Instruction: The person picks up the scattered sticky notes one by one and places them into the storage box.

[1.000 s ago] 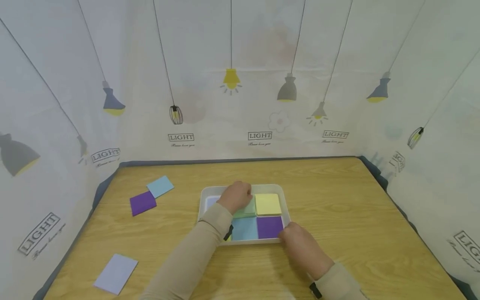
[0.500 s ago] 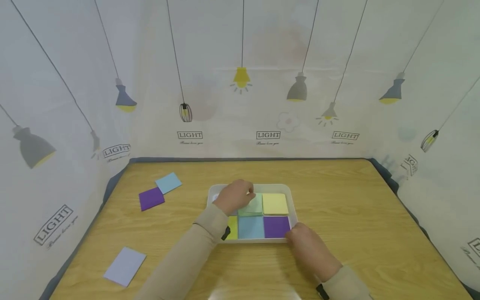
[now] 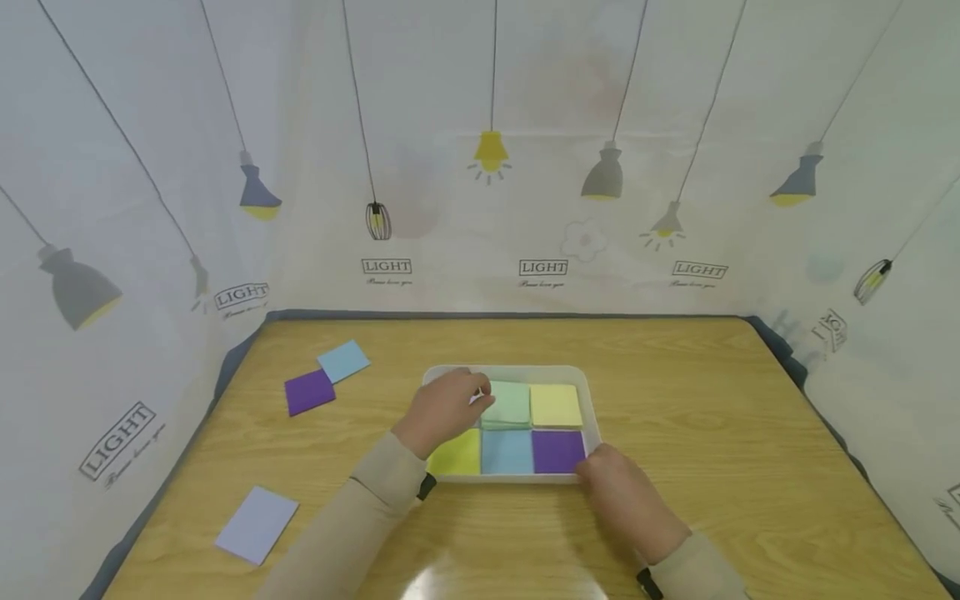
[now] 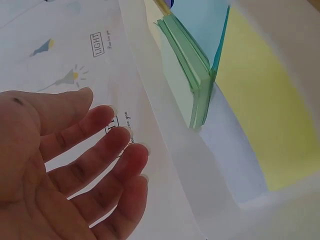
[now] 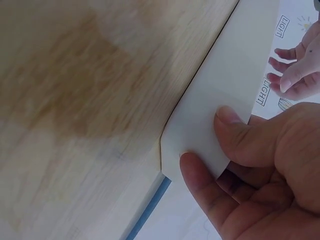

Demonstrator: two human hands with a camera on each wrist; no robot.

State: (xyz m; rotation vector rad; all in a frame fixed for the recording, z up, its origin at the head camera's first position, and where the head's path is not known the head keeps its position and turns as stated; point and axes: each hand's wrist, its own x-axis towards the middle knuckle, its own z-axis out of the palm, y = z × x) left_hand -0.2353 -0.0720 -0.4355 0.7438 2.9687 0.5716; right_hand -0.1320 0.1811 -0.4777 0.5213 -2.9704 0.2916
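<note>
A white tray (image 3: 517, 370) holds square paper pads in two rows. At the back are a mint-green stack (image 3: 508, 403) and a pale yellow stack (image 3: 556, 406); in front lie lime (image 3: 459, 454), light blue (image 3: 506, 452) and purple (image 3: 558, 452) squares. My left hand (image 3: 442, 412) hovers over the tray's left part, its loosely bent fingers holding nothing. The left wrist view shows a lavender square (image 4: 237, 150) beside the mint-green sheets, which stand somewhat uneven. My right hand (image 3: 633, 504) grips the tray's near right corner, thumb and fingertips on its white wall (image 5: 205, 110).
On the wooden table (image 3: 697, 400), a purple square (image 3: 310, 392) and a light blue one (image 3: 343, 361) lie together at the back left. A lavender square (image 3: 257, 525) lies nearer the front left. A lamp-printed white sheet (image 3: 465, 192) hangs behind the table.
My left hand has drawn back leftward from the mint-green stack and its fingers have loosened, uncovering more of the lime square. The right hand keeps its grip; the head view has shifted slightly.
</note>
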